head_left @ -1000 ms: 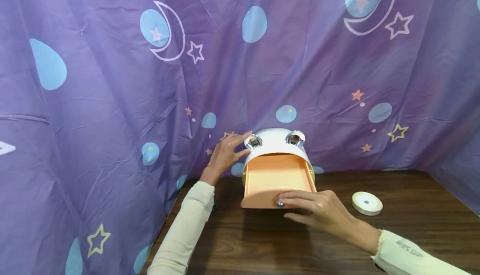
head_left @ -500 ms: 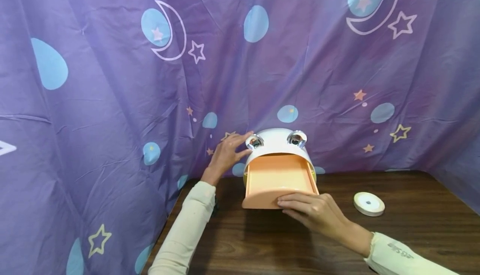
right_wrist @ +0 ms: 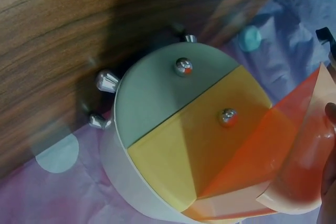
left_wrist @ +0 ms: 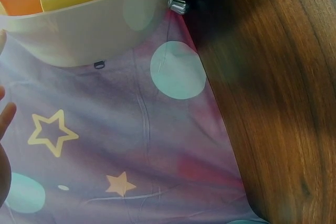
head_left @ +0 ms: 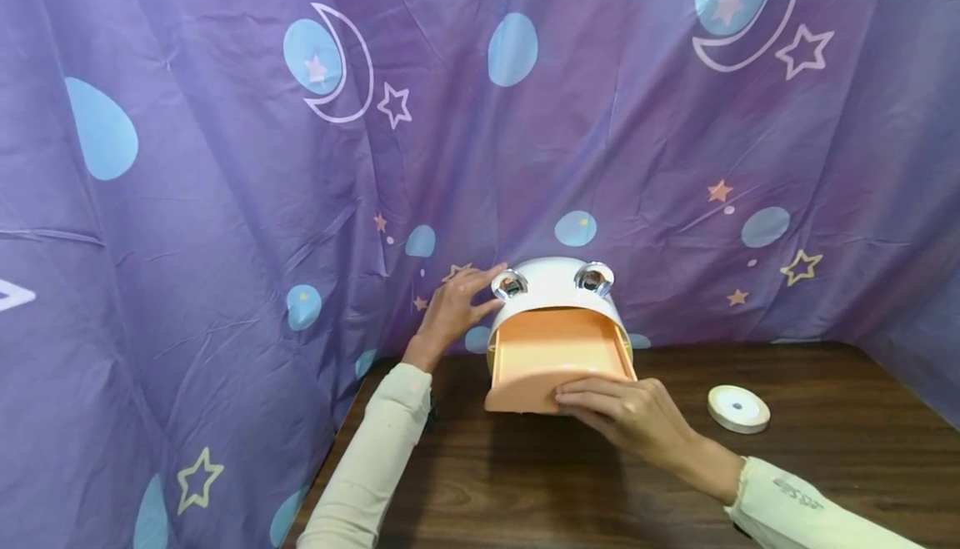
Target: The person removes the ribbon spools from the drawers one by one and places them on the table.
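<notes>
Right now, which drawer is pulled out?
The orange drawer at the top, gripped by the right hand; the yellow drawer and green drawer beneath it sit closed.

On the pale right sleeve (head_left: 836, 524), a little way up from the cuff (head_left: 738, 482), see small dark-grey lettering (head_left: 798, 495), set directly on the cloth, running along the sleeve's length and slanting downward to the right in the head view. Looks to contain "Let's", though too small and blurred to confirm letter by letter; cannot make out the remainder with any certainty.
</notes>
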`<state>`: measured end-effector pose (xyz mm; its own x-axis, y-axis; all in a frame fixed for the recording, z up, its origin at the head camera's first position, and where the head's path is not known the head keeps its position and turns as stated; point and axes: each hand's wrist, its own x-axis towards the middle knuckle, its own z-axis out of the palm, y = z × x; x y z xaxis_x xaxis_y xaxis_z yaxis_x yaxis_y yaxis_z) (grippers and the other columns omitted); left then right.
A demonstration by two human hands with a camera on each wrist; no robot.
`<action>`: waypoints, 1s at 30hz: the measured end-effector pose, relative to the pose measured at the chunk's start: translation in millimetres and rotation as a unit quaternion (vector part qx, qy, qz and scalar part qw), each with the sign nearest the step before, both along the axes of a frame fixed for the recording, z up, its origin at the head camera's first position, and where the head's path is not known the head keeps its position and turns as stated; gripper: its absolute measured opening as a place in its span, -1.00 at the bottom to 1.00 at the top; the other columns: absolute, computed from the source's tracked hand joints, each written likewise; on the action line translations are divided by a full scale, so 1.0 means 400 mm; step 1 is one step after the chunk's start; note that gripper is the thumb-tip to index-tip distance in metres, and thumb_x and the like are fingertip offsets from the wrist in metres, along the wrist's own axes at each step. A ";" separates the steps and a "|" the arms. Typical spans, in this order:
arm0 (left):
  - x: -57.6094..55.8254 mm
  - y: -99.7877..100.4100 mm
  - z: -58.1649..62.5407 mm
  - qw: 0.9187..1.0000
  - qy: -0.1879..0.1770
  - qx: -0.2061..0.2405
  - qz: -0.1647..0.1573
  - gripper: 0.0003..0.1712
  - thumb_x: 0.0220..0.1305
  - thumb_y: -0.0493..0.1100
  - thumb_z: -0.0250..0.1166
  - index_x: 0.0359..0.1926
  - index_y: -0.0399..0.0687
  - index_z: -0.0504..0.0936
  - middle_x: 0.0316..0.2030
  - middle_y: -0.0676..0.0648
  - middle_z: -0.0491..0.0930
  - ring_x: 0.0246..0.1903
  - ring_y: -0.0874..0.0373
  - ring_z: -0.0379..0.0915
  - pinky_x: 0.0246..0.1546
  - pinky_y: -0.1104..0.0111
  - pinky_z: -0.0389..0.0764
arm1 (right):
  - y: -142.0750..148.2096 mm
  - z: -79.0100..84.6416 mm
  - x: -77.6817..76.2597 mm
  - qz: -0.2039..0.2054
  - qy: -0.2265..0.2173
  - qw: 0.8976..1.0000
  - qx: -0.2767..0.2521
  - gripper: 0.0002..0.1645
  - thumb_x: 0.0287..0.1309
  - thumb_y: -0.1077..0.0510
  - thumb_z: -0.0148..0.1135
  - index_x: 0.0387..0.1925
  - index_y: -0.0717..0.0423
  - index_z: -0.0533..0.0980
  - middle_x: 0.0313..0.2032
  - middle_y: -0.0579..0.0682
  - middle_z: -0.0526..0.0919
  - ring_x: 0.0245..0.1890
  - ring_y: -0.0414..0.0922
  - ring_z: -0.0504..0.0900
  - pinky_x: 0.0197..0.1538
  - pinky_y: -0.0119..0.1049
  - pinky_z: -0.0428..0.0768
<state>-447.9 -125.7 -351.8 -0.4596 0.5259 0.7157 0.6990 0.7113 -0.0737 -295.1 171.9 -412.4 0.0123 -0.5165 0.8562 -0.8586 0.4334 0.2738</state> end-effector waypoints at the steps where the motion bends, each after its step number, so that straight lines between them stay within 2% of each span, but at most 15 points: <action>1: 0.000 -0.001 -0.001 1.000 -0.001 0.000 0.001 -0.24 0.27 0.04 0.52 0.46 0.15 0.50 0.09 -0.08 0.73 0.18 0.01 0.61 0.41 0.16 0.45 | -0.001 0.002 -0.002 -0.001 -0.003 1.000 -0.001 -0.62 0.55 -0.13 0.10 -0.09 -0.13 0.79 -0.08 -0.25 0.80 -0.19 -0.24 0.80 -0.37 -0.38 0.71; 7: -0.001 -0.002 -0.004 1.000 -0.001 0.003 -0.001 -0.24 0.26 0.04 0.52 0.45 0.15 0.51 0.09 -0.07 0.73 0.19 0.01 0.60 0.41 0.17 0.45 | -0.006 0.012 -0.022 -0.001 -0.007 1.000 -0.012 -0.68 0.52 -0.11 0.18 -0.09 -0.12 0.79 -0.09 -0.24 0.80 -0.19 -0.23 0.80 -0.35 -0.36 0.72; 13: -0.003 -0.003 -0.005 1.000 0.000 0.004 -0.004 -0.25 0.26 0.04 0.52 0.45 0.13 0.52 0.08 -0.08 0.73 0.19 0.00 0.60 0.40 0.15 0.47 | -0.001 0.009 -0.051 -0.018 0.002 1.000 -0.021 -0.63 0.51 -0.16 0.16 -0.10 -0.13 0.80 -0.09 -0.24 0.81 -0.23 -0.23 0.80 -0.37 -0.40 0.70; 17: -0.006 -0.004 -0.007 1.000 -0.001 0.007 -0.006 -0.25 0.26 0.04 0.52 0.45 0.14 0.52 0.09 -0.08 0.73 0.20 -0.02 0.59 0.39 0.15 0.48 | 0.003 0.007 -0.072 -0.026 0.000 0.999 -0.025 -0.74 0.32 -0.09 0.35 -0.08 -0.14 0.80 -0.08 -0.24 0.81 -0.18 -0.18 0.80 -0.37 -0.36 0.71; 20: -0.007 -0.005 -0.009 1.000 0.000 0.010 -0.007 -0.24 0.25 0.04 0.53 0.45 0.14 0.52 0.10 -0.08 0.73 0.21 -0.05 0.59 0.38 0.14 0.49 | 0.006 0.007 -0.084 -0.029 -0.003 0.999 -0.028 -0.72 0.19 -0.04 0.41 -0.07 -0.14 0.80 -0.06 -0.23 0.80 -0.14 -0.15 0.80 -0.37 -0.32 0.71; 26: -0.009 -0.004 -0.010 1.000 0.009 0.008 -0.010 -0.24 0.25 0.04 0.53 0.45 0.14 0.52 0.09 -0.08 0.73 0.18 -0.02 0.61 0.38 0.13 0.49 | 0.005 0.005 -0.100 -0.030 -0.002 0.999 -0.034 -0.75 0.34 -0.08 0.35 -0.07 -0.14 0.80 -0.07 -0.20 0.81 -0.17 -0.14 0.80 -0.38 -0.30 0.71; 30: -0.007 -0.004 -0.009 1.000 0.005 0.009 -0.011 -0.24 0.26 0.05 0.52 0.45 0.14 0.51 0.09 -0.09 0.73 0.17 0.00 0.61 0.40 0.12 0.47 | 0.004 0.006 -0.112 -0.036 -0.007 0.999 -0.035 -0.76 0.33 -0.07 0.36 -0.08 -0.15 0.80 -0.07 -0.21 0.81 -0.17 -0.15 0.81 -0.39 -0.29 0.71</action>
<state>-450.7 -127.4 -355.4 -0.4414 0.5226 0.7294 0.7136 0.6972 -0.0677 -339.9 173.3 -410.1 -0.0352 -0.4552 0.8897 -0.8282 0.5115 0.2290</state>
